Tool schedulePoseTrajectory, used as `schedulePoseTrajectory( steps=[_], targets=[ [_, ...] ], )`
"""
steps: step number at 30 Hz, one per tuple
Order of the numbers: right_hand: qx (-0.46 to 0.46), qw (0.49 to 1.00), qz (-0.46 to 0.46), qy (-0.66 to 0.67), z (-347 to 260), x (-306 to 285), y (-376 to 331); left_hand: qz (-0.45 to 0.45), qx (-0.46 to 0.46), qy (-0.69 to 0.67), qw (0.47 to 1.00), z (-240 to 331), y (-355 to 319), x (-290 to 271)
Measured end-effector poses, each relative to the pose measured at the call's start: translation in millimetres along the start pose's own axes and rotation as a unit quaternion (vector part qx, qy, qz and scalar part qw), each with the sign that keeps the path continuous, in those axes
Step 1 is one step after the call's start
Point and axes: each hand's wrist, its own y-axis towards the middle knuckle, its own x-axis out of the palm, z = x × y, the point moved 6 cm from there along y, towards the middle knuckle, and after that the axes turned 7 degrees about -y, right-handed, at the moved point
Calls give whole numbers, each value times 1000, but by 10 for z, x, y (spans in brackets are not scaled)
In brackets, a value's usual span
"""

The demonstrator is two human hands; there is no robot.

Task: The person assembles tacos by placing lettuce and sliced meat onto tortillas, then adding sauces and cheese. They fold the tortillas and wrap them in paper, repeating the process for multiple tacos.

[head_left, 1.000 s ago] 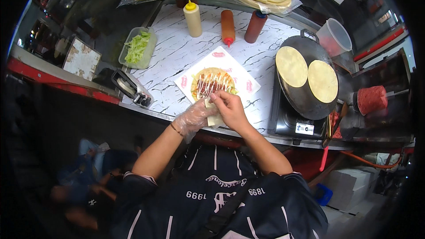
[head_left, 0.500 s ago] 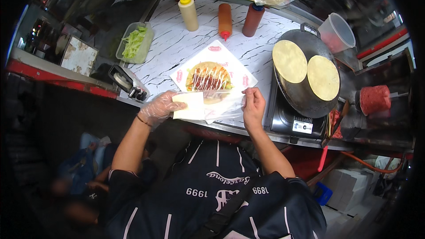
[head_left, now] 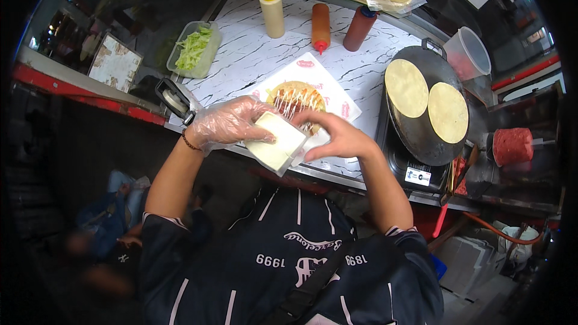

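My left hand (head_left: 232, 121), in a clear plastic glove, grips a flat, square, pale yellow stack of cheese slices (head_left: 278, 143) in clear plastic, its thumb on top. The stack is tilted over the counter's front edge. My bare right hand (head_left: 337, 135) curves around the right edge of the clear plastic, thumb and forefinger on it. Behind both hands, a round tortilla (head_left: 295, 97) topped with meat, shredded filling and white and orange sauce lies on printed white paper (head_left: 334, 84). Its near part is hidden by my hands and the cheese.
A lettuce tub (head_left: 198, 54) stands at left by a black-handled device (head_left: 174, 99). Farther back are a cream sauce bottle (head_left: 273, 15), an orange one (head_left: 321, 27) and a dark red one (head_left: 359, 29). Right, two tortillas (head_left: 406, 87) lie on a black griddle (head_left: 415, 138) beside a meat spit (head_left: 512, 146).
Both hands have come closer together. The cheese stack has turned and moved right in my left hand, now partly covering the topped tortilla. The whole view has shifted slightly.
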Motion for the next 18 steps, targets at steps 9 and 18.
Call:
schedulePoseTrajectory(
  steps=[9, 18],
  targets=[
    [91, 988, -44, 117, 155, 366, -100, 149, 109, 41, 982, -378, 222, -3],
    [259, 964, -12, 64, 196, 275, -312, -15, 15, -270, 963, -723, 382, 534]
  ],
)
